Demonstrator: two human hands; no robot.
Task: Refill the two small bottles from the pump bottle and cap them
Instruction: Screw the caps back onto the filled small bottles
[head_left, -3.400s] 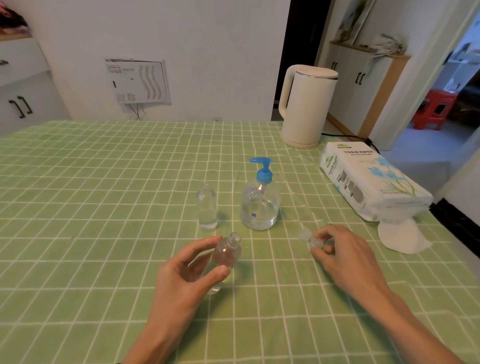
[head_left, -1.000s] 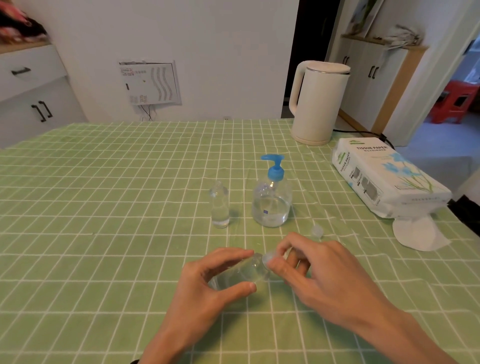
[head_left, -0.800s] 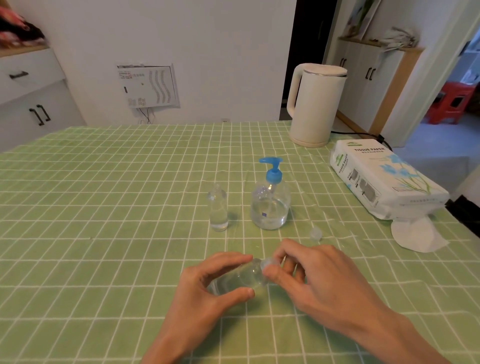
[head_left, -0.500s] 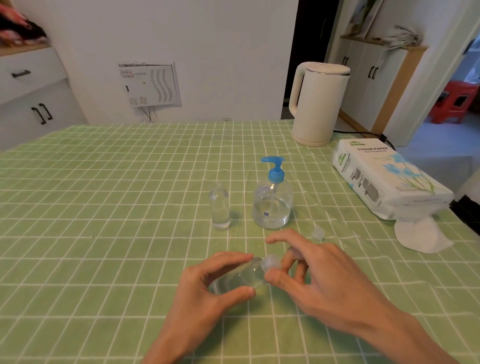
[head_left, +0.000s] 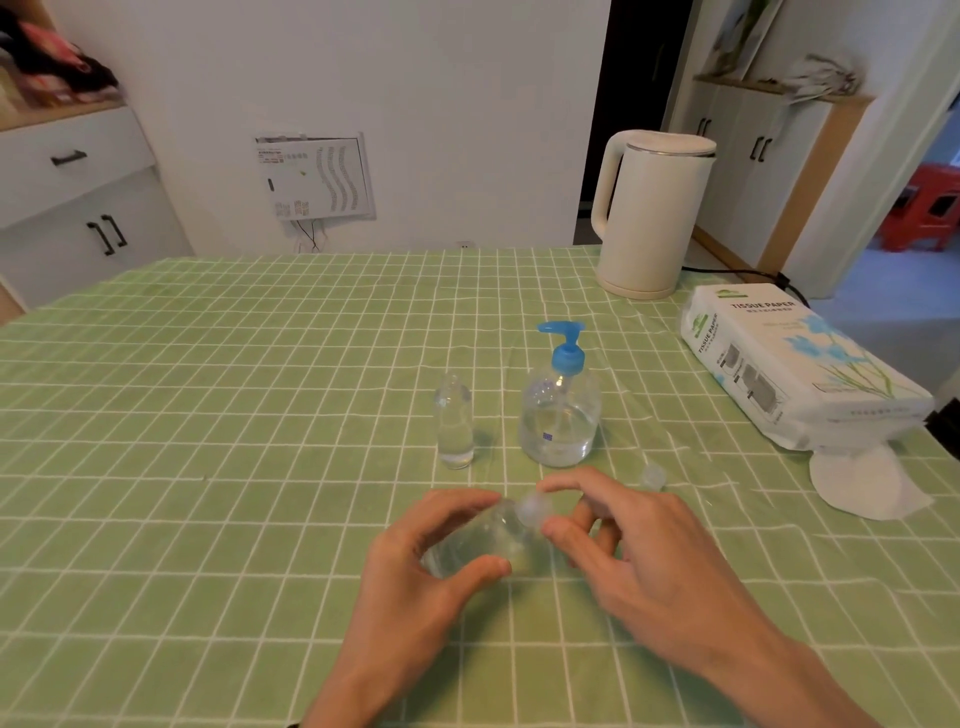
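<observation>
Two hands put a cap on a small bottle.
The left hand (head_left: 415, 587) grips the tipped bottle (head_left: 478, 535) low over the green cloth (head_left: 208, 467), and the right hand (head_left: 649, 561) pinches the cap (head_left: 532, 508) at its mouth. At 12 o'clock the other small bottle (head_left: 454, 426) stands up. The pump bottle (head_left: 561, 415) is at 1 o'clock. A loose cap (head_left: 653, 475) lies at 2 o'clock, with the tissue pack (head_left: 795, 374) farther out.

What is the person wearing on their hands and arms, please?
Nothing that shows. The left hand and right hand are bare, with no gloves or rings. The left forearm and right forearm are also bare, with no sleeves, watch or bracelet as far as the frame shows them.
</observation>
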